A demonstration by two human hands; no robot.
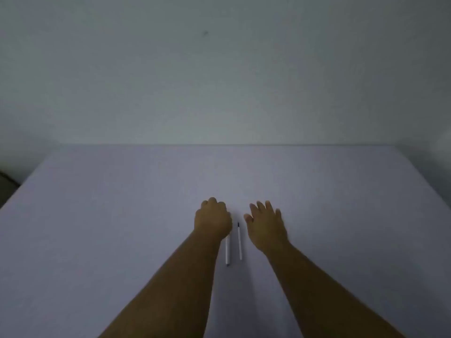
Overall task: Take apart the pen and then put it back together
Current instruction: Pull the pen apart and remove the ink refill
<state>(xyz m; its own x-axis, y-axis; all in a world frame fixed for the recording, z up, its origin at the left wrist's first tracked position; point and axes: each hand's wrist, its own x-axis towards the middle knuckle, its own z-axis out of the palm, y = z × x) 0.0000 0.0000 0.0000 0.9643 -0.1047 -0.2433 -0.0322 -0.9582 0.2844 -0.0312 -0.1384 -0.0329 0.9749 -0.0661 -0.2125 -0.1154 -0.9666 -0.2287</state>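
Observation:
A white pen barrel (227, 251) lies on the pale table (122, 215), pointing towards me, with its far end hidden under the heel of my left hand (212, 218). Just to its right lies the thin white refill (240, 242), parallel to the barrel, with its dark tip at the far end. My left hand is curled into a loose fist, knuckles up. Whether anything is inside it is hidden. My right hand (266, 226) hovers to the right of the refill, palm down and fingers spread, and holds nothing.
The table ends at a plain wall (219, 81) at the back. Its left edge drops off beside a dark shape (6, 181) at the far left. The light is dim.

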